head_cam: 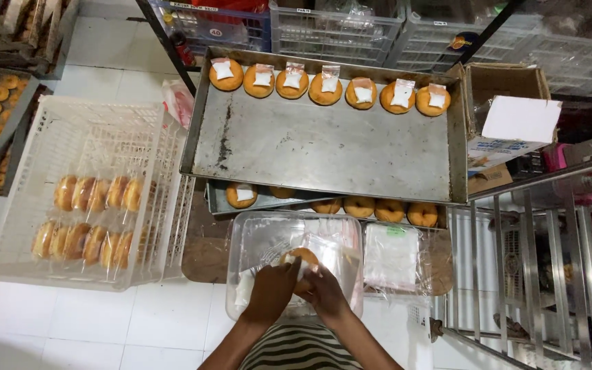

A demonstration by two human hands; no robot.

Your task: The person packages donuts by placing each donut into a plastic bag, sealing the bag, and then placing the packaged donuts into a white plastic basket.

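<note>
Fingers (289, 268) on doughnut (301, 256) — over tub (238, 236) (tray edge (323, 193) near)

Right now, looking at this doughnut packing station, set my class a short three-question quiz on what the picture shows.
1. True or false: every doughnut in the row at the far edge of the upper metal tray has a small white packet lying on it.
2. Multiple choice: where do the bagged doughnuts lie? A) in the cardboard box B) in the white plastic crate C) on the floor tiles
3. Short answer: what do the left hand and right hand hold between them?

Key
1. True: seven doughnuts, each with a packet.
2. B, the white plastic crate.
3. One doughnut in a clear plastic bag, held over the clear plastic tub.
</note>
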